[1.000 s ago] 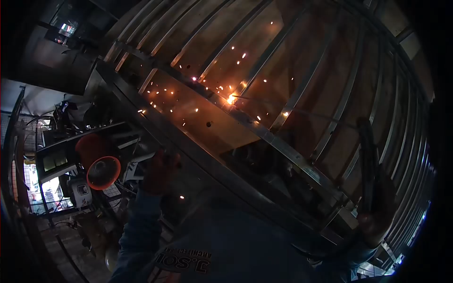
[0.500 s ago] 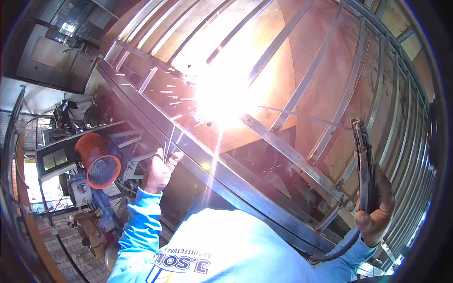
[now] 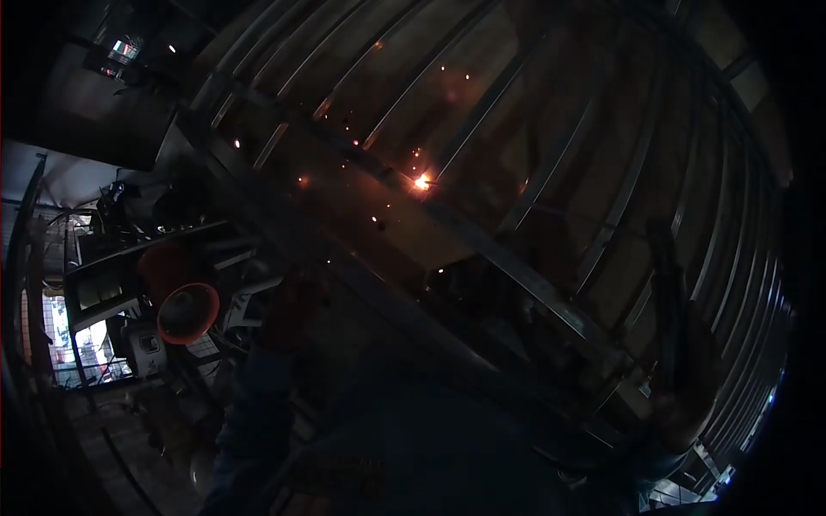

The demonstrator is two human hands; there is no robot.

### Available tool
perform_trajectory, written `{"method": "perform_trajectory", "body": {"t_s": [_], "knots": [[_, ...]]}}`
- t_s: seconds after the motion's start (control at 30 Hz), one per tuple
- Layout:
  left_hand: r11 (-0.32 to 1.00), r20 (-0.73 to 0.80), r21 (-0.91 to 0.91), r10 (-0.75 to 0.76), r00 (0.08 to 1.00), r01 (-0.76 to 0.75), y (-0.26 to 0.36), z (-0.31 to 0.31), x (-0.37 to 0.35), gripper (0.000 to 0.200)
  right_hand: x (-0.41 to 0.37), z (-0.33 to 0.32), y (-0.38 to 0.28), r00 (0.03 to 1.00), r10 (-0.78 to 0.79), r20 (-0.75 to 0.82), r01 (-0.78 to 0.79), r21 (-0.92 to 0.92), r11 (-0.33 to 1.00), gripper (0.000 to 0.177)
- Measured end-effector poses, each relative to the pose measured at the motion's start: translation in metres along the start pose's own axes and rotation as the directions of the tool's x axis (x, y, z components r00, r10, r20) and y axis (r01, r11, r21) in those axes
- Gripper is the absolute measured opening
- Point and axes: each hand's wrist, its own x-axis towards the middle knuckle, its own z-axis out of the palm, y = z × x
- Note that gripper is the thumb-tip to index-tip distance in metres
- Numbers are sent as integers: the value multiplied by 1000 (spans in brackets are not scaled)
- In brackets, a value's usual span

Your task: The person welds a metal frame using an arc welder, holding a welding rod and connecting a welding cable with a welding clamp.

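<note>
The picture is very dark now. My right hand [image 3: 688,404], at the right, is closed around the grip of a welding electrode holder [image 3: 666,301]. The rod in its jaws is barely visible. A small orange-white glow [image 3: 422,181] marks a joint where an upright bar meets the lower rail [image 3: 516,249] of a metal grille. My left hand [image 3: 291,314] is a dim shape beside the long outer metal beam [image 3: 387,314]. Half a second ago it was closed on thin welding rods; darkness hides them now.
Several parallel bars [image 3: 723,215] of the grille curve across the top and right. An orange round-mouthed drum [image 3: 188,313] stands at the left, near a white-bodied machine [image 3: 143,348]. Sparks [image 3: 374,219] are scattered around the glowing joint.
The blinding white arc has shrunk to a small glowing spot, and the whole view has darkened. Sparks now lie spread more widely. Both hands remain in about the same places.
</note>
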Motion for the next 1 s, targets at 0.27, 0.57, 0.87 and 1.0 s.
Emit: {"method": "perform_trajectory", "body": {"t_s": [0.27,0.57,0.87,1.0], "knots": [[965,9,-201,-170,985,168,50,-6,1,58,-8,-3,-6,961,262,93,-278,379,883,104],[984,-55,-109,-147,988,140,49,-5,3,45,-7,-8,0,980,187,64,-198,348,916,96],[882,19,418,229,973,-216,16,-6,-2,44,-3,4,0,994,90,-66,-76,180,981,99],[976,42,-126,-176,984,180,51,-12,3,55,-7,-5,-8,973,226,49,-230,304,925,105]]}}
